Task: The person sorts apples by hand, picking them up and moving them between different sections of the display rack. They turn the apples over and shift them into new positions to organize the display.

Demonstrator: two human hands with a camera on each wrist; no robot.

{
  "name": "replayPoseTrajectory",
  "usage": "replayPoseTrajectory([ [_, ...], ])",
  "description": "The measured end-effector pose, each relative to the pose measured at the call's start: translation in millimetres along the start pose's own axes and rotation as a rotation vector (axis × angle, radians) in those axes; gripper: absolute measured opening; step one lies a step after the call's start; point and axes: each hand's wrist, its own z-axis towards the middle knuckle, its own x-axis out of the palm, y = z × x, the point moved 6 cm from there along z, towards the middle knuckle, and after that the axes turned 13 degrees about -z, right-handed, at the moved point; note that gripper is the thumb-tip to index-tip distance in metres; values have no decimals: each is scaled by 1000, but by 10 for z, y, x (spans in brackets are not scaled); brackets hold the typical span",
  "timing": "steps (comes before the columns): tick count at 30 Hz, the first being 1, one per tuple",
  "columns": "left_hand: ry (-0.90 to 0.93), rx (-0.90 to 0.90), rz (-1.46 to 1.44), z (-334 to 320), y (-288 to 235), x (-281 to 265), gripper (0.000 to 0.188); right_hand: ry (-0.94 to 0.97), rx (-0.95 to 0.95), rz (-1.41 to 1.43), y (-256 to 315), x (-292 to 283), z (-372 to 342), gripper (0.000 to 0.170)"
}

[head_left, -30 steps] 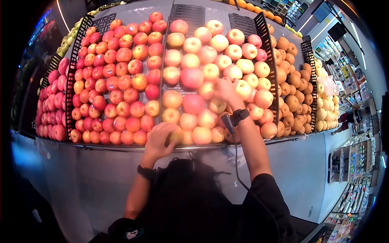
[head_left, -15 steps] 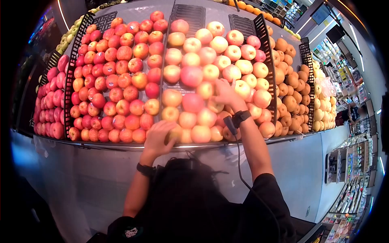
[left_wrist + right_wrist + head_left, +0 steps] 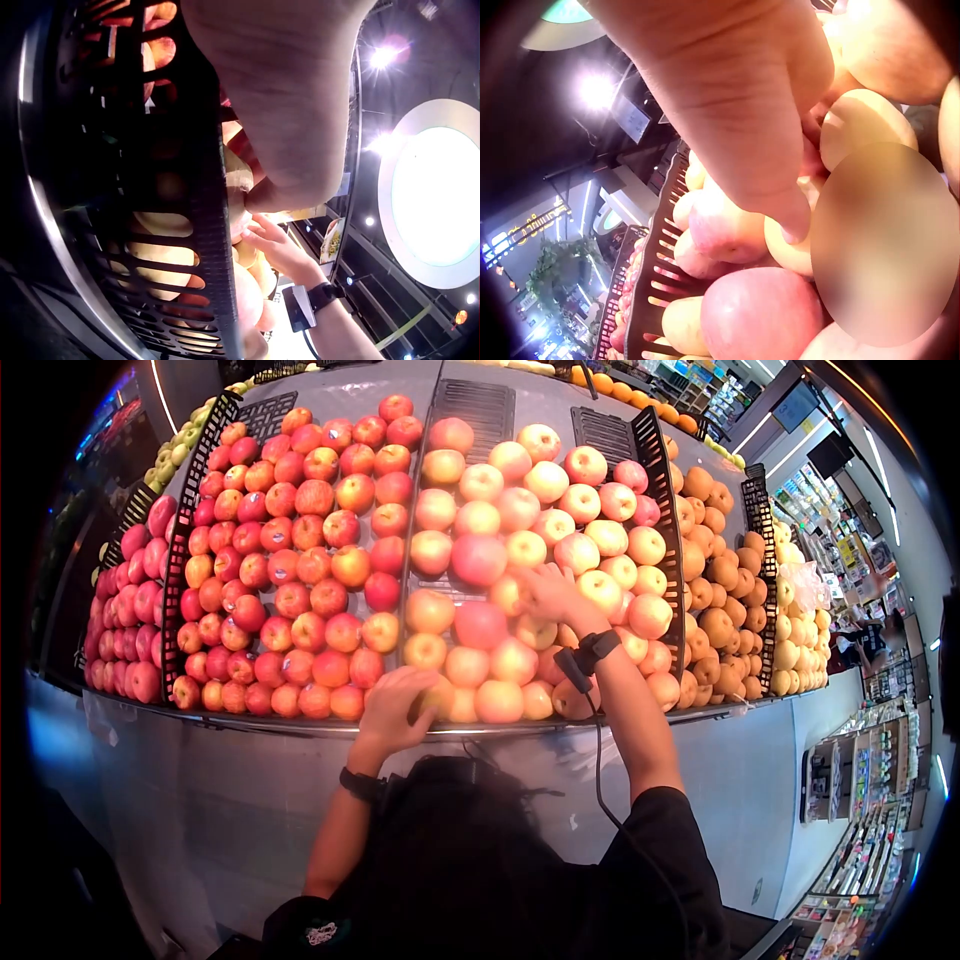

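At the front edge of a display of pale red-and-yellow apples (image 3: 500,700), my left hand (image 3: 393,705) curves its thumb and fingers round an apple (image 3: 432,706). The left wrist view shows the thumb against that apple (image 3: 238,180), just behind the black slatted rim. Farther in, my right hand (image 3: 556,598) reaches over the pile, its fingers bent at a yellowish apple (image 3: 507,594). Seen from the right wrist, the thumb (image 3: 742,150) presses its tip on a yellow apple (image 3: 787,251); the other fingers are mostly hidden behind it.
Redder apples (image 3: 300,595) fill the section to the left. Black slatted dividers (image 3: 664,510) separate the sections. Brown round pears (image 3: 720,570) lie to the right, with yellow fruit (image 3: 790,650) beyond. A cable (image 3: 600,760) hangs from the right wrist camera.
My right hand stays at the same apple with only a slight shift of its fingers. The left hand keeps its hold at the front edge. The head view has tilted a little.
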Motion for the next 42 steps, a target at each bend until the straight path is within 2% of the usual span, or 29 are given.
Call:
replayPoseTrajectory([
  [2, -3, -1, 1, 6, 4, -4, 47, 166, 18, -7, 98, -187, 1, 70],
  [5, -4, -7, -10, -7, -32, -16, 47, 116, 54, -37, 154, -212, -41, 63],
  [8, -16, 3, -35, 30, -39, -35, 47, -26, 47, -30, 119, -29, -41, 63],
  [14, -36, 62, -13, 2, -107, -53, 42, -589, 55, -192, 394, 180, -263, 50],
  [15, -39, 66, -6, -7, -116, -53, 42, -583, 24, -178, 462, 98, -324, 52],
  [18, -42, 76, -1, -26, -115, -57, 43, -575, 109, -178, 519, 114, -338, 44],
  [21, -31, 80, -5, -14, -140, -71, 41, -625, 109, -262, 584, 102, -342, 37],
  [24, -31, 79, -9, -2, -142, -77, 40, -582, 251, -135, 486, 207, -193, 33],
  [25, -30, 76, -11, -6, -136, -75, 40, -603, 319, -179, 427, 232, -140, 34],
  [28, -16, 69, -10, 16, -135, -76, 39, -477, 271, -139, 372, 209, -211, 39],
  [34, -13, 48, -27, 42, -103, -57, 39, -457, 256, 25, 372, 38, -343, 60],
  [35, -5, 35, -31, 37, -102, -51, 40, -529, 254, -8, 361, 64, -350, 59],
  [38, 10, 17, -40, 38, -123, -47, 40, -416, 276, 86, 402, 53, -399, 52],
  [39, 10, 17, -42, 52, -125, -42, 40, -490, 241, 92, 470, 2, -433, 41],
  [42, -16, 67, -46, 22, -102, -23, 42, -503, 220, 15, 484, 151, -248, 31],
])
